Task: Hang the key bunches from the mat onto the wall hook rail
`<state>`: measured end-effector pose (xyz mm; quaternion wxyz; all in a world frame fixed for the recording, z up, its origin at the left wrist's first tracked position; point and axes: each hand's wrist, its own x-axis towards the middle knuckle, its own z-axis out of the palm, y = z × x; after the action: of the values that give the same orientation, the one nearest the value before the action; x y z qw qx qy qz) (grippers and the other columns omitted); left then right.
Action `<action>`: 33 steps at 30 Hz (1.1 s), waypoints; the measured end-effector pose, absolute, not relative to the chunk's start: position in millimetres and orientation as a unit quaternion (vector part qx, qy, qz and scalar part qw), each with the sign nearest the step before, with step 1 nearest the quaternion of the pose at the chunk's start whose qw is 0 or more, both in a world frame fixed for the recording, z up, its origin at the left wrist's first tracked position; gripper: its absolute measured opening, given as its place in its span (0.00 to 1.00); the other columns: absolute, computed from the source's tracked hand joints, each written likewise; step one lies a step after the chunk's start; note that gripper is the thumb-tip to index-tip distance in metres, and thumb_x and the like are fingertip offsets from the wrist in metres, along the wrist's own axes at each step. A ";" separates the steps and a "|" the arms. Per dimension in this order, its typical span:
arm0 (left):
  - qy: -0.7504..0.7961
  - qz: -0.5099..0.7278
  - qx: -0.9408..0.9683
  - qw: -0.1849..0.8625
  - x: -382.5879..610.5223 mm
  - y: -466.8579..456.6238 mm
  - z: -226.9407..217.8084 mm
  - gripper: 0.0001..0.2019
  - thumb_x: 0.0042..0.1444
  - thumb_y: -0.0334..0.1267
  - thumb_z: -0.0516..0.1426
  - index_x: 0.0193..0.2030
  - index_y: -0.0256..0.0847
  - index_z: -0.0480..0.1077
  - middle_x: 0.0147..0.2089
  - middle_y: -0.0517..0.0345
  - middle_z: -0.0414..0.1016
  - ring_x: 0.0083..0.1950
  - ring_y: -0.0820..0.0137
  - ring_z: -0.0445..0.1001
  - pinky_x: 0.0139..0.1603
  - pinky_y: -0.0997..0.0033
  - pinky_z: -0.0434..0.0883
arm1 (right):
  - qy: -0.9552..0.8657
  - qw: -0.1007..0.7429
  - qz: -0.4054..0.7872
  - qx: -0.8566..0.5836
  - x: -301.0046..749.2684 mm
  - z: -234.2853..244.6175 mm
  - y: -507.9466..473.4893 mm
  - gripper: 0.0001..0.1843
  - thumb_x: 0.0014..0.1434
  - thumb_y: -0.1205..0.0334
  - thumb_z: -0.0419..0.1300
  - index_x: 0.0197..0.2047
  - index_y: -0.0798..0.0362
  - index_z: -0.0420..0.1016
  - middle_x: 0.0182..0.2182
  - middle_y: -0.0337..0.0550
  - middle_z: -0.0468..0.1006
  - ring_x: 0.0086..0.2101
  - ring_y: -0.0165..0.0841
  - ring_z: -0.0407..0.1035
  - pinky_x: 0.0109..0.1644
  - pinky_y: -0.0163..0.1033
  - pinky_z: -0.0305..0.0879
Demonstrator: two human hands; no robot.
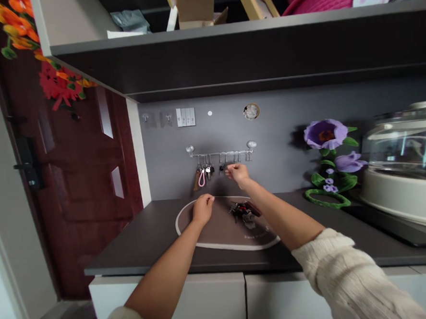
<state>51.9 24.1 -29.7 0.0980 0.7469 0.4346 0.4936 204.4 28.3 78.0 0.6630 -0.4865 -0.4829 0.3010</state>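
A metal hook rail [222,153] is fixed to the grey back wall. Keys [208,170] hang from its left hooks beside a pink loop strap [201,178] and a brown strip [196,180]. My right hand [238,173] is raised just under the rail, fingers pinched, next to a small dark key [221,169]; whatever the pinch holds is hidden. Lower and to the left, my left hand [203,208] hovers with curled fingers above the brown mat [221,233], its contents unseen. A pile of dark keys [244,210] lies on that mat, below my right hand.
At right stand a purple felt flower [326,135] and a clear-topped white appliance [404,186]. A shelf [228,57] overhangs the counter [142,243]. Wall switches [186,117] sit above the rail. A dark red door [88,196] is at left.
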 end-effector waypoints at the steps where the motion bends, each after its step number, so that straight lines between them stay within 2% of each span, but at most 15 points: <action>1: 0.434 0.499 0.743 0.107 51.8 22.7 -29.1 0.09 0.53 0.35 0.49 0.31 0.36 0.70 0.31 0.54 0.72 0.34 0.72 0.69 0.38 0.72 0.64 | -0.490 0.662 0.306 -0.478 204.5 77.4 23.3 0.06 0.54 0.69 0.52 0.26 0.57 0.66 0.20 0.37 0.70 0.19 0.21 0.64 0.21 0.25 0.59; 6: 0.429 0.515 0.724 0.161 55.4 12.3 -25.3 0.07 0.51 0.34 0.51 0.32 0.36 0.70 0.32 0.54 0.73 0.33 0.73 0.70 0.37 0.74 0.66 | -0.534 0.639 0.313 -0.456 210.7 68.1 2.6 0.07 0.56 0.66 0.51 0.27 0.57 0.65 0.20 0.39 0.71 0.19 0.21 0.64 0.23 0.26 0.58; 12: 0.418 0.501 0.731 0.199 69.1 -1.9 -20.2 0.06 0.50 0.32 0.53 0.33 0.35 0.70 0.33 0.54 0.74 0.34 0.74 0.70 0.39 0.74 0.67 | -0.585 0.611 0.252 -0.470 225.5 45.1 -18.1 0.08 0.56 0.61 0.51 0.32 0.57 0.67 0.23 0.40 0.74 0.22 0.23 0.65 0.29 0.28 0.61; 22: 0.431 0.449 0.756 0.204 92.0 -15.3 -18.1 0.06 0.49 0.29 0.54 0.34 0.34 0.70 0.33 0.54 0.74 0.34 0.74 0.70 0.39 0.75 0.66 | -0.659 0.529 0.153 -0.513 244.4 2.9 -48.4 0.07 0.54 0.65 0.51 0.35 0.56 0.69 0.26 0.41 0.74 0.27 0.26 0.67 0.36 0.32 0.61; 29: 0.449 0.410 0.774 0.177 102.0 -15.5 -20.7 0.06 0.48 0.29 0.54 0.33 0.35 0.71 0.34 0.55 0.74 0.34 0.73 0.69 0.38 0.74 0.65 | -0.694 0.460 0.059 -0.550 254.7 -12.3 -53.5 0.11 0.54 0.69 0.50 0.39 0.55 0.70 0.32 0.43 0.76 0.34 0.29 0.68 0.42 0.34 0.61; 33: 0.450 0.395 0.782 0.172 101.4 -14.7 -23.3 0.06 0.48 0.29 0.55 0.32 0.37 0.72 0.34 0.56 0.74 0.35 0.73 0.69 0.40 0.73 0.65 | -0.724 0.408 0.015 -0.556 257.3 -13.9 -55.5 0.13 0.54 0.72 0.49 0.38 0.53 0.72 0.34 0.44 0.76 0.36 0.30 0.68 0.41 0.32 0.60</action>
<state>101.4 -14.7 -23.3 0.1720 0.7821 0.4503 0.3948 257.3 -55.5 -13.9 0.4082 -0.5559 -0.7239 0.0153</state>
